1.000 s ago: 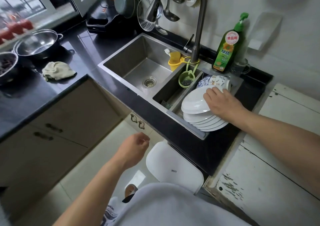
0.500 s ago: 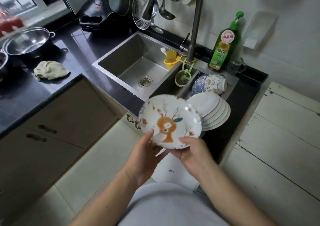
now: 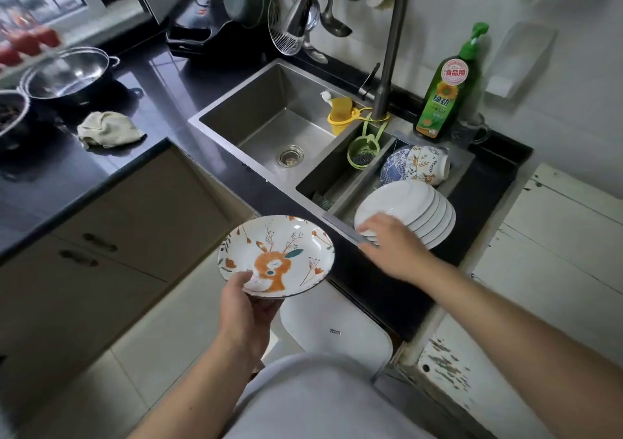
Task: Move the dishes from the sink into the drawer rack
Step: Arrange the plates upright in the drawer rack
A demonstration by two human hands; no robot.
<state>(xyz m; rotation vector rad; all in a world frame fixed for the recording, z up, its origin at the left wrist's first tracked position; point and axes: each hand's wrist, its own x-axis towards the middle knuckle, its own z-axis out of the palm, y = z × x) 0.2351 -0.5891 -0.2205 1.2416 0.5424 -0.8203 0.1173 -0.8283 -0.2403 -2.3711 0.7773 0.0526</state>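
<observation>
One deer-patterned plate is held out over the floor, in front of the counter edge, by the left hand; the thumb is laid on the plate's near rim and the remaining fingers are curled underneath, so the plate is gripped and tilted slightly toward the camera. Nearest the camera, a pale garment and a white rounded object are seen below the plate. Further right, the right hand is stretched out palm down, with its fingers laid on the near edge of a stack of white plates; whether the fingers are curled round the top plate cannot be told, as the hand is blurred. The stack is leaned on edge in the right compartment of the steel sink. Behind the stack, patterned bowls are lying on their sides. A green strainer and a yellow holder are hung beside the tap. A green bottle of dish soap is stood on the back ledge. Far left, a crumpled cloth and a steel pot are set on the black worktop.
</observation>
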